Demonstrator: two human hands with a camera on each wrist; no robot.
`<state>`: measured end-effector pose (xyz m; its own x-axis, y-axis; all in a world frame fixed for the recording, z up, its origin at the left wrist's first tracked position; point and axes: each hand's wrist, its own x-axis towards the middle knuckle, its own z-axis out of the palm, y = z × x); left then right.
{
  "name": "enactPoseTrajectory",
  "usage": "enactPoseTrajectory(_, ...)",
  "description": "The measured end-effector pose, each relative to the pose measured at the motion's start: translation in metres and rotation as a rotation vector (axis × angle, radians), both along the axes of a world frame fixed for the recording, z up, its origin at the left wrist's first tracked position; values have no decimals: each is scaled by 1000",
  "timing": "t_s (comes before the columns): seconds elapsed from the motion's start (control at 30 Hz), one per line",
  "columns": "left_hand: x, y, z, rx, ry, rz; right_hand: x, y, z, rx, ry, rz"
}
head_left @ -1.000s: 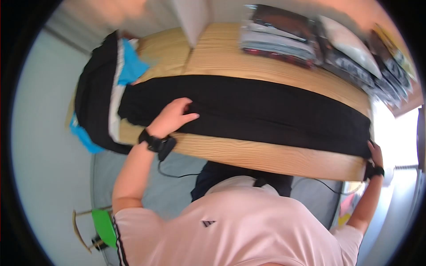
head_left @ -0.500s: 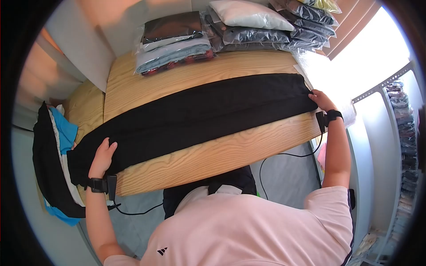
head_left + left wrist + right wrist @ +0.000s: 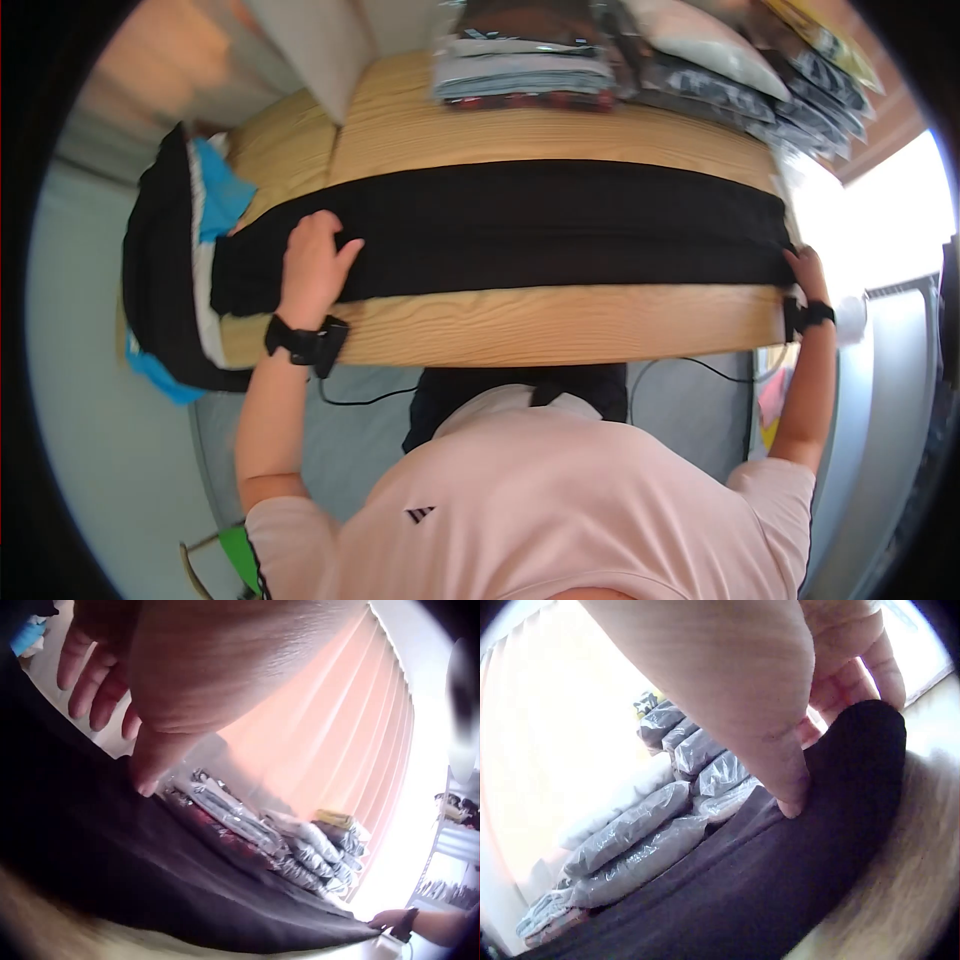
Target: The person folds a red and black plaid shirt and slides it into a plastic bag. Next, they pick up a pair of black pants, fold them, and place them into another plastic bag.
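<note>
Long black trousers [image 3: 560,220], folded lengthwise, lie flat along the wooden table [image 3: 560,325]. My left hand [image 3: 315,265] is over their left part, fingers loosely bent and thumb apart, gripping nothing. In the left wrist view its thumb tip overlaps the dark cloth. At the far right end my right hand [image 3: 808,272] pinches the edge of the trousers. The right wrist view shows the thumb [image 3: 791,799] on the near face of the cloth and the other fingers behind it, partly hidden.
A heap of black, white and blue clothes [image 3: 155,260] hangs over the table's left end. Clothes in clear bags [image 3: 525,75] are stacked along the back, with more bagged bundles [image 3: 710,85] to the right. Cables [image 3: 370,402] hang from both wrist cameras.
The head view swung to the right and then back left. My right hand stays at the right end of the trousers, and my left hand stays near their left part.
</note>
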<state>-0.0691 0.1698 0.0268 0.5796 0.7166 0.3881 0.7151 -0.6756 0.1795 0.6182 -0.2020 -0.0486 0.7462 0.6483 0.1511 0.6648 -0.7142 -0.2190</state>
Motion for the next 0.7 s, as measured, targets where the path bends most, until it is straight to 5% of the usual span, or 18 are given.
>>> enactPoseTrajectory(0.2,-5,-36,-2,-305,-11,-181,-5,3,17,-103,174,-233)
enactPoseTrajectory(0.37,-5,-38,-4,-514,146,-117,2,2,24,-111,436,-305)
enactPoseTrajectory(0.47,-3,-35,-3,-518,143,-104,-8,1,30,179,726,-216)
enactPoseTrajectory(0.57,-4,-33,-3,-481,136,-126,-63,21,77,243,851,-481)
enactPoseTrajectory(0.6,-4,-32,-4,-481,142,-120,-33,10,62,380,1035,-495)
enactPoseTrajectory(0.67,-3,-33,-3,-487,137,-119,-33,5,69,787,1449,-258)
enactPoseTrajectory(0.7,-2,-33,-3,-488,129,-138,-36,7,78,796,1432,-266)
